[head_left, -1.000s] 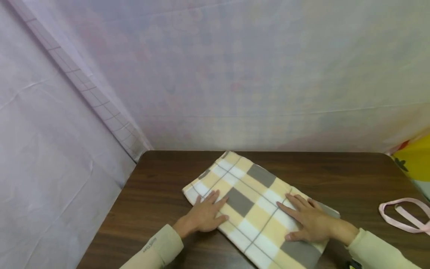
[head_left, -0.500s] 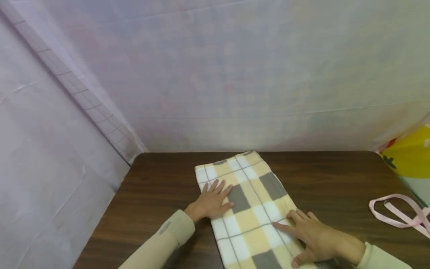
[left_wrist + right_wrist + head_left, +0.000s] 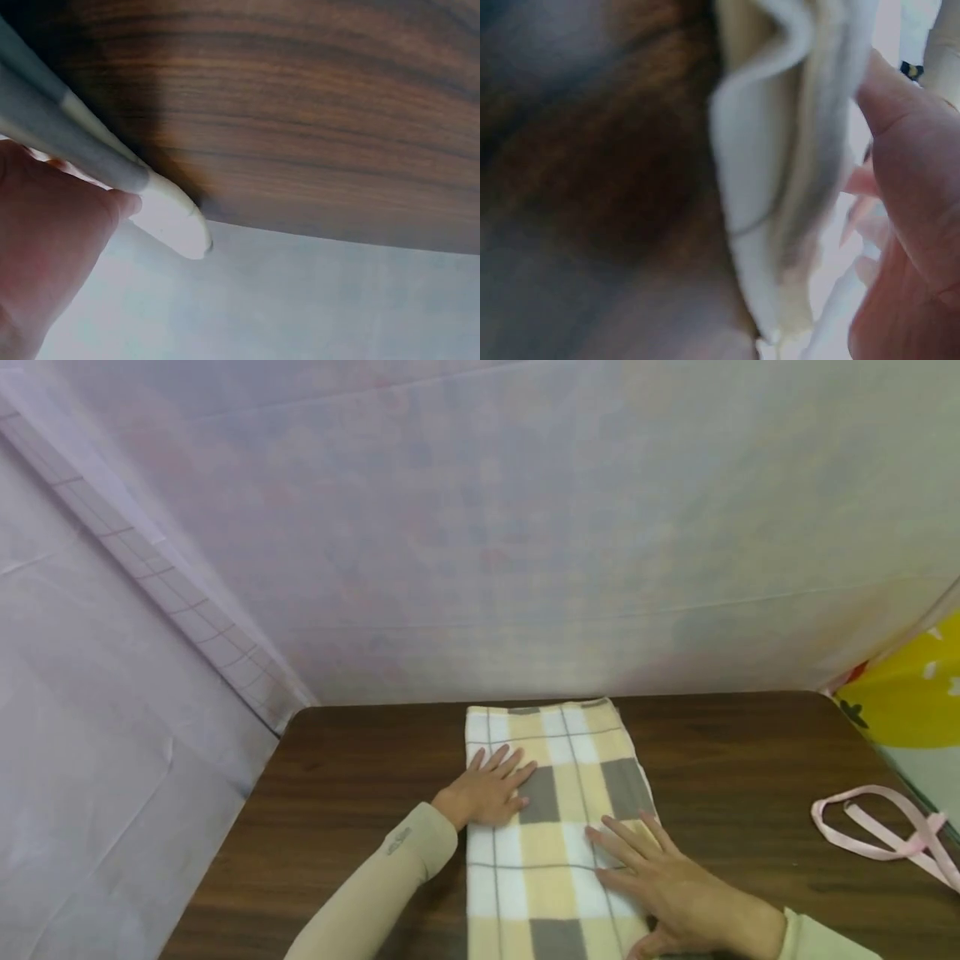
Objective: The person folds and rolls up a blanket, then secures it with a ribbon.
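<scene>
A folded plaid cloth (image 3: 551, 847) in cream, white and grey lies lengthwise on the brown wooden table (image 3: 360, 793), its far end near the back edge. My left hand (image 3: 491, 789) rests on its left side with fingers spread. My right hand (image 3: 660, 881) lies over its right side, fingers spread too. From the left wrist, the cloth's rounded folded edge (image 3: 176, 217) shows beside the thumb. In the right wrist view the cloth's layered edge (image 3: 780, 165) stands next to the right hand (image 3: 922, 195). The near end of the cloth runs out of the head view.
A pink ribbon (image 3: 862, 852) lies looped at the table's right. Beyond the right edge hangs something yellow (image 3: 907, 702) with a dark green shape. Pale fabric (image 3: 487, 527) hangs behind the table, and a white sheet (image 3: 82, 735) hangs along the left.
The cloth has turned from a diagonal lie to nearly straight away from me, both hands flat on it throughout. The head view has shifted slightly.
</scene>
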Demonstrator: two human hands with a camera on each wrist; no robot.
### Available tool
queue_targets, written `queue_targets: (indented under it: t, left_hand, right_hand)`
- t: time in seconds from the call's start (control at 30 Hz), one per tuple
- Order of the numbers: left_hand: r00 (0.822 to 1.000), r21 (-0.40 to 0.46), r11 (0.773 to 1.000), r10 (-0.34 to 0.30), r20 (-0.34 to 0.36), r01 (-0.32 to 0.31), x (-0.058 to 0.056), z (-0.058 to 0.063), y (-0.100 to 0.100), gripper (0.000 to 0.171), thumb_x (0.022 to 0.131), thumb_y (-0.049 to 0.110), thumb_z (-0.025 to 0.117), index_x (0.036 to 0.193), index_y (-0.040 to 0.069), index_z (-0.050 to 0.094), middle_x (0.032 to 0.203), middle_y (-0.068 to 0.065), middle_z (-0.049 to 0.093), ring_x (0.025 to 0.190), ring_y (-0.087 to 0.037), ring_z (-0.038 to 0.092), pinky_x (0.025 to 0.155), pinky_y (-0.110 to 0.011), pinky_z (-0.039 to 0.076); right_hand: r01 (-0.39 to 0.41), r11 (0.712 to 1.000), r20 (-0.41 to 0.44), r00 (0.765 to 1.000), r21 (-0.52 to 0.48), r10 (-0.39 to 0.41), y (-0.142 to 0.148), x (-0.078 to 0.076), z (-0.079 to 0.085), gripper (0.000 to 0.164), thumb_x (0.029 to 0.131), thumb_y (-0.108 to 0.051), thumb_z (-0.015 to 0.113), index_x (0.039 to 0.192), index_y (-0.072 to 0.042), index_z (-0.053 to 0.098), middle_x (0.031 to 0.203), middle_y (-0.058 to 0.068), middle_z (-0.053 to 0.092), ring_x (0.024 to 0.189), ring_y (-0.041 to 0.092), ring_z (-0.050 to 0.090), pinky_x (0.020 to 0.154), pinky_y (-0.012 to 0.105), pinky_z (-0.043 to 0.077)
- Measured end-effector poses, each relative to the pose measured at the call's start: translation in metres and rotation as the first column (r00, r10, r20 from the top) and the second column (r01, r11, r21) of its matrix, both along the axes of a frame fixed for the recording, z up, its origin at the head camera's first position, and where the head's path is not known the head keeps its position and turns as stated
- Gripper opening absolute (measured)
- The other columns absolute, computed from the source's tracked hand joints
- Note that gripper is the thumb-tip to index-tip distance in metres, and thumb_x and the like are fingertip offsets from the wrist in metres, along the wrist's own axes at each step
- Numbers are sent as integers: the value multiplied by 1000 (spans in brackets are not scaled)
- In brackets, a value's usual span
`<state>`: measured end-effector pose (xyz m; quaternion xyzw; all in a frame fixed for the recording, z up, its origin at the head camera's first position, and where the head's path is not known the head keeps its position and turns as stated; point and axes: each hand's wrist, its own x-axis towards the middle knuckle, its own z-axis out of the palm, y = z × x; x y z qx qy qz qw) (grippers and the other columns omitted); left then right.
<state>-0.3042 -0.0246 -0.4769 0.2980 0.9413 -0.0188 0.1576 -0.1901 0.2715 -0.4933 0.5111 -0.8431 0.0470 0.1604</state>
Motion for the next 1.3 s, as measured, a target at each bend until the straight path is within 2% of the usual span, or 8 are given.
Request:
queue_targets:
  t: [0.03,0.2,0.5,0.67,0.77,0.9,1.07,1.3]
  left_hand:
    - [1000,-21,1000,-3,-14,3,-1,0,1,61,106,53,23,160,31,4,167,2,-1,153,-22,-2,123,-48,2]
    - [998,-75,997,0,-56,-4,-7,0,7,61,105,54,22,159,34,4,167,4,1,153,-21,1,123,-46,6]
    - [996,8,997,80,37,-80,-12,3,13,64,103,56,30,159,36,7,167,4,1,153,-21,2,123,-45,5]
    - [996,35,996,87,-5,-87,-13,-1,13,64,102,56,30,159,36,10,167,0,4,153,-22,4,123,-45,7]
    - [995,13,996,89,-52,-89,-7,-2,16,61,104,56,26,159,34,11,167,-5,6,153,-23,7,123,-45,9]
    - [995,-6,999,52,-79,-53,13,-3,14,60,106,52,25,160,29,13,166,-9,9,153,-25,11,123,-46,14]
    - [996,36,998,-50,-69,52,54,-3,7,60,106,50,28,160,27,15,166,-11,12,152,-25,12,122,-46,16]
    - [977,22,982,-185,-109,188,104,-5,-10,64,103,58,26,160,30,16,165,-12,14,152,-25,16,121,-45,20]
  right_hand:
    - [-10,1000,-11,1000,5,10,-1,0,-1,92,72,-85,50,128,-11,61,152,20,41,150,35,16,119,45,-16]
    - [-28,999,43,999,29,27,-6,4,-6,94,83,-74,53,147,-6,42,155,23,34,152,21,-15,115,39,-26]
    - [35,995,98,994,97,-44,-14,8,-1,94,85,-75,49,153,-13,34,165,17,11,148,16,-25,109,38,-32]
    - [22,996,184,982,85,-38,-12,4,1,96,83,-75,51,155,-12,32,164,19,14,146,13,-28,106,34,-35]
    - [14,997,238,971,72,-31,-10,1,2,98,83,-74,52,155,-12,31,161,22,19,145,11,-30,105,31,-35]
    - [7,998,280,960,58,-23,-10,-2,2,98,82,-74,53,155,-13,31,162,21,18,144,8,-30,104,29,-36]
    - [12,999,327,945,48,-27,-10,-4,2,98,81,-73,55,156,-14,30,163,18,16,145,6,-28,104,28,-35]
    - [24,999,392,919,29,-34,-9,-9,1,98,80,-72,58,155,-15,32,158,26,25,144,2,-28,104,26,-34]
